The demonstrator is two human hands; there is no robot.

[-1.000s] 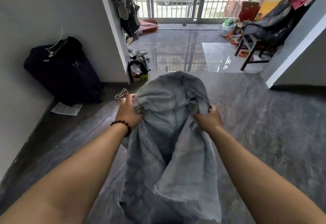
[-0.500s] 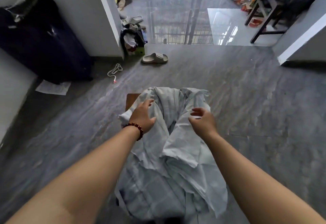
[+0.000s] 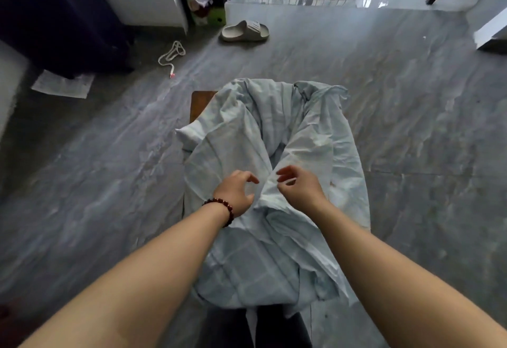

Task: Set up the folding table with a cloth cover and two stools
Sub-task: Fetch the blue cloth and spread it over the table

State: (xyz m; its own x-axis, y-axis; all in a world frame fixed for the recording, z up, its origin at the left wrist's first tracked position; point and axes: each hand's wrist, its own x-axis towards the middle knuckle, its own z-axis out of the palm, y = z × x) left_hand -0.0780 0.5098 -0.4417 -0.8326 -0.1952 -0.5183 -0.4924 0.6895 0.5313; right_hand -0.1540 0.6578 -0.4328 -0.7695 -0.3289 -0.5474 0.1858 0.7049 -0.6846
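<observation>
Draping the table (image 3: 201, 102), cloth (image 3: 244, 131) lies beneath left hand (image 3: 235, 192) and right hand (image 3: 299, 189).

Bare floor (image 3: 109, 183) open both sides of table (image 3: 201, 102); crumpled cloth (image 3: 247, 133) heaped over top; slipper (image 3: 245, 31), cord (image 3: 172, 54) beyond.

A: How many cloths?
B: One pale cloth (image 3: 263, 142) at centre, over one brown table (image 3: 201, 101) — only a corner shows.
A: Hands?
B: Two: left hand (image 3: 236, 191), right hand (image 3: 299, 188), with one bead bracelet (image 3: 222, 206) on the left wrist.
A: And along the top?
B: One slipper (image 3: 245, 31), one white cord (image 3: 171, 55), one sheet of paper (image 3: 63, 84), one dark suitcase (image 3: 55, 13) upper left.
</observation>
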